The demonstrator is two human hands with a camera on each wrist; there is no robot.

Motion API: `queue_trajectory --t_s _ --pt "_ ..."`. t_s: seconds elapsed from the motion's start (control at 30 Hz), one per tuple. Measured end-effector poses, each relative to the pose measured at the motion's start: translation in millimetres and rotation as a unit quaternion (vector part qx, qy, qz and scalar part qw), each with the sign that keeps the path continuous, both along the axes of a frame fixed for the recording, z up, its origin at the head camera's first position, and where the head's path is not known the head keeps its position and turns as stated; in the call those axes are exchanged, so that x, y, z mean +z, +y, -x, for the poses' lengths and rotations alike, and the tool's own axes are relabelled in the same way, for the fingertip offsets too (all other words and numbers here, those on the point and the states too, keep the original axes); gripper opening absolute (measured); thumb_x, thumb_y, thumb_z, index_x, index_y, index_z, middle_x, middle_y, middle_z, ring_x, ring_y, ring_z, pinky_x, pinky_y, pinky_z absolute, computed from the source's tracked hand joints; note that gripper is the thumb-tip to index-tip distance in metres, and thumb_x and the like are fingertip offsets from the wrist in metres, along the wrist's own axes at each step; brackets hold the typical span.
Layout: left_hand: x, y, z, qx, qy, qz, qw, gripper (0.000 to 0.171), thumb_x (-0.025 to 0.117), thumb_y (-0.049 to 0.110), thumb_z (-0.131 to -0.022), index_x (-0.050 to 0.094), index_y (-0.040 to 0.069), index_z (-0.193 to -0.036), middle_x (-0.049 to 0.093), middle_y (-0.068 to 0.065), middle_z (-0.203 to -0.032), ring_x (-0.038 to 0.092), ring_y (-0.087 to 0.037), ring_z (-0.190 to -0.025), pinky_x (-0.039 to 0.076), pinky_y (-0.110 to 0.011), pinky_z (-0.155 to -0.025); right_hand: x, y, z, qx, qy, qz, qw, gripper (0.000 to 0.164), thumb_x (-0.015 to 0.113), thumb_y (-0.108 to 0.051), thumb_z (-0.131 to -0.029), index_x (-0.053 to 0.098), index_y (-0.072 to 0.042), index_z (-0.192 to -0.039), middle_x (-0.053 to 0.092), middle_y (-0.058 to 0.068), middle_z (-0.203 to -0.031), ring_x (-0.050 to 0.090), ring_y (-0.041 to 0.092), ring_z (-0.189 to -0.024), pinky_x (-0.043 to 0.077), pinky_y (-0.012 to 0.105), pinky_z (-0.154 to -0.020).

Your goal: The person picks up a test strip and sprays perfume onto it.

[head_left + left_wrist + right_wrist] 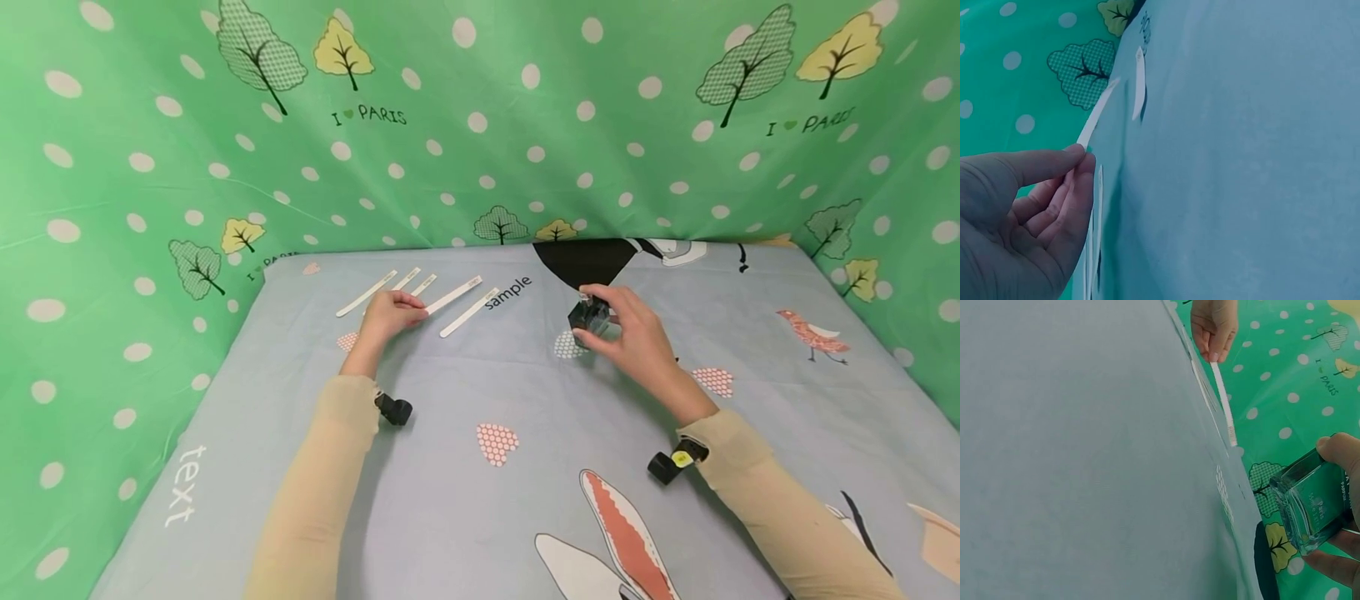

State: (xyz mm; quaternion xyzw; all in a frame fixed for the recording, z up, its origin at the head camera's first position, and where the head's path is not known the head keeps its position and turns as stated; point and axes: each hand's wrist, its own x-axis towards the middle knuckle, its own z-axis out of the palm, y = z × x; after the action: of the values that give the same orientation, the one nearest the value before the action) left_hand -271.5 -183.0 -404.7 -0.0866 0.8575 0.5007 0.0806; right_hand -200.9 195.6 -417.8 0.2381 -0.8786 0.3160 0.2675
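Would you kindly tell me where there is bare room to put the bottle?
Bare cloth lies around the pink heart print between the sleeves, and between the right hand and the bird print. It is crowded at the left hand, which pinches one white strip beside four loose strips.

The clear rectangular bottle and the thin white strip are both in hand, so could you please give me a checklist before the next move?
1. Thin white strip pinched by the left hand: ok.
2. Clear rectangular bottle gripped by the right hand: ok.
3. Four other white strips lying away from the bottle: ok.
4. Held strip and bottle brought together: not ok, they are apart.
5. Bottle's top uncovered: cannot tell.
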Motion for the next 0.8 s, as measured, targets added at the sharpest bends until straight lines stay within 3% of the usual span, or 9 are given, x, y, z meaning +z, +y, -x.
queue_trajectory --t_s 0.43,0.8 --pt "-6.8 -9.4 -2.5 -0.005 0.002 0.057 0.9984 0.027 0.074 0.015 -0.089 0.069 0.0 -0.11 0.074 -0.009 -0.096 0.061 -0.001 -0.068 0.05 -0.014 -0.066 0.1 0.2 -1.5 -0.001 -0.005 0.001 1.0 0.065 0.087 -0.019 -0.078 0.056 -0.019 -0.134 0.062 0.012 -0.111 0.064 0.028 -0.098 0.061 0.043 -0.076" --pt "-4.6 -21.4 -3.8 0.008 0.031 0.075 0.9967 0.027 0.075 0.017 -0.088 0.07 0.001 -0.109 0.074 -0.008 -0.094 0.06 0.0 -0.063 0.048 -0.014 -0.063 0.5 -1.6 -1.6 0.0 -0.006 0.005 1.0 0.064 0.087 -0.019 -0.077 0.056 -0.018 -0.134 0.063 0.012 -0.11 0.064 0.028 -0.098 0.061 0.043 -0.077"
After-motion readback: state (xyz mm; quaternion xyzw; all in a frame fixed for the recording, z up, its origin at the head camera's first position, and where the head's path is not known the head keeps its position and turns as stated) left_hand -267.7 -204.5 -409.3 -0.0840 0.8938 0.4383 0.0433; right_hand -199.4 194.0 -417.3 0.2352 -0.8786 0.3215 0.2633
